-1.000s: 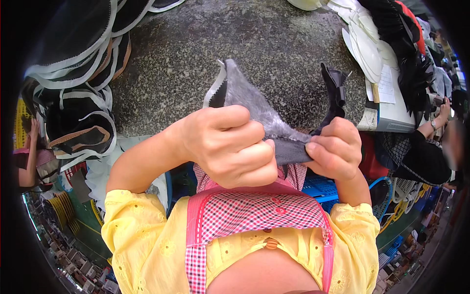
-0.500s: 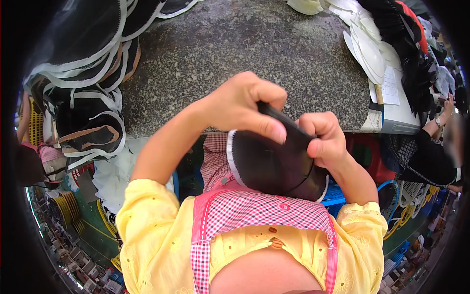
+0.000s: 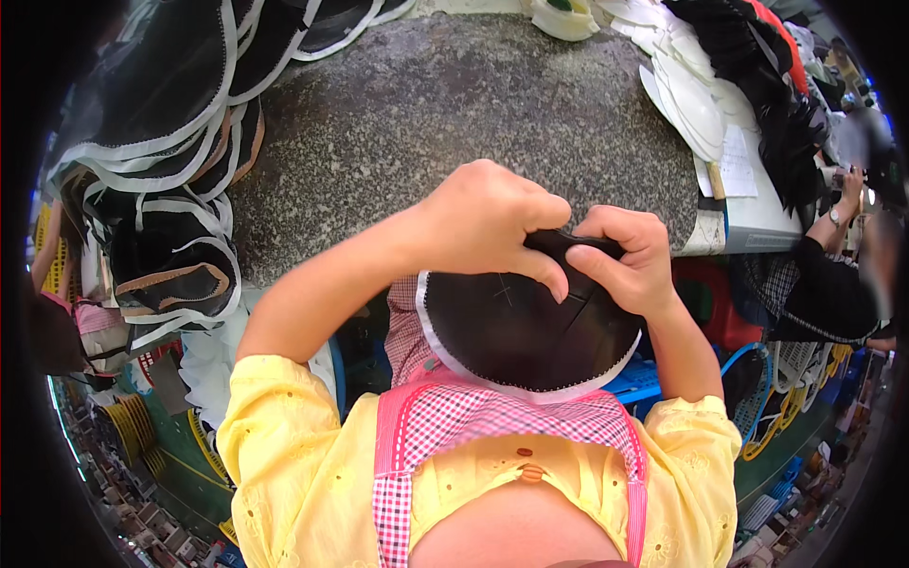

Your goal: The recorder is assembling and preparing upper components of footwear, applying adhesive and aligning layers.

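Note:
Both hands grip the folded top edge of a black shoe upper (image 3: 516, 336) in front of my chest. Its surface is smooth and dark, with a white band and zigzag stitching round the lower curve. Small pale cross-shaped lines mark its left part, and a dark slit or line runs near the middle. My left hand (image 3: 497, 222) pinches the edge from the left, thumb pointing down on the near face. Close beside it, my right hand (image 3: 632, 260) has its thumb on top and its fingers curled behind. The far side of the upper is hidden.
A speckled stone worktop (image 3: 454, 104) lies beyond my hands. On its left are stacked black uppers with white edging (image 3: 170, 85). White flat pieces (image 3: 691, 99) and black material (image 3: 800, 142) pile up at right. A co-worker's arm (image 3: 838, 218) shows at far right.
The upper has turned so that more of its broad face and white lower edge shows. My hands have come closer together on its top edge.

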The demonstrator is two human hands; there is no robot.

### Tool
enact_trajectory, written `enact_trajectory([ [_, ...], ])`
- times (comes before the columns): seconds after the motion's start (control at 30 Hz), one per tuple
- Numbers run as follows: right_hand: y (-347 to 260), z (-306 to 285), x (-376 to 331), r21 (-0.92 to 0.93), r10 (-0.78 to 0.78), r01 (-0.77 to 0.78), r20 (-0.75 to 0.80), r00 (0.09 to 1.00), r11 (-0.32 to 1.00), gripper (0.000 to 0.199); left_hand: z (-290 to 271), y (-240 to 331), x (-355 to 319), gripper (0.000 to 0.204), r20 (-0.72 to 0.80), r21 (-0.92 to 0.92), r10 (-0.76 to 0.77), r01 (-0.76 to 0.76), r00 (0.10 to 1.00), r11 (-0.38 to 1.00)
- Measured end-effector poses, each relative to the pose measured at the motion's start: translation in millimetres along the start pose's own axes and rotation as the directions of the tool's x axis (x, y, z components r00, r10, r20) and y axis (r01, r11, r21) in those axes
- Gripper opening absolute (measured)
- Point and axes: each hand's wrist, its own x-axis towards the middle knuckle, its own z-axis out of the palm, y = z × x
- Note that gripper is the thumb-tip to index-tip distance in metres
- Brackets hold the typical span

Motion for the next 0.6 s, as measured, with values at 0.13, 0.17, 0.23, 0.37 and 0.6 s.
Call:
enact_trajectory([
  [0.13, 5.5, 11.6, -10.2, 0.694, -0.014, 0.029, -0.027, 1.0, 0.719, 0.017, -7.3, 7.0, 9.5, 0.036, 0.073, -0.634, 0.058, 0.002, 0.996, 0.774],
  [0.17, 4.2, 14.7, -13.4, 0.697, -0.011, 0.031, -0.034, 0.999, 0.717, 0.017, -2.2, 6.9, 11.2, 0.036, 0.081, -0.635, 0.06, 0.005, 0.995, 0.772],
  [0.23, 2.9, 22.9, -20.0, 0.872, 0.049, -0.032, 0.009, 0.999, 0.488, 0.022, 15.8, 5.2, 6.1, 0.038, -0.019, -0.791, 0.115, -0.086, 0.993, 0.606],
  [0.37, 1.2, 24.4, -29.6, 0.898, -0.084, -0.009, 0.052, 0.995, 0.44, 0.03, 35.7, 18.8, -0.6, 0.043, -0.236, -0.829, 0.14, -0.274, 0.962, 0.487],
  [0.6, 8.6, 2.0, -23.6, 0.661, 0.346, -0.079, -0.283, 0.894, 0.746, 0.02, 18.9, -20.5, 24.3, 0.013, -0.411, -0.593, -0.307, 0.004, 0.858, 0.805],
])
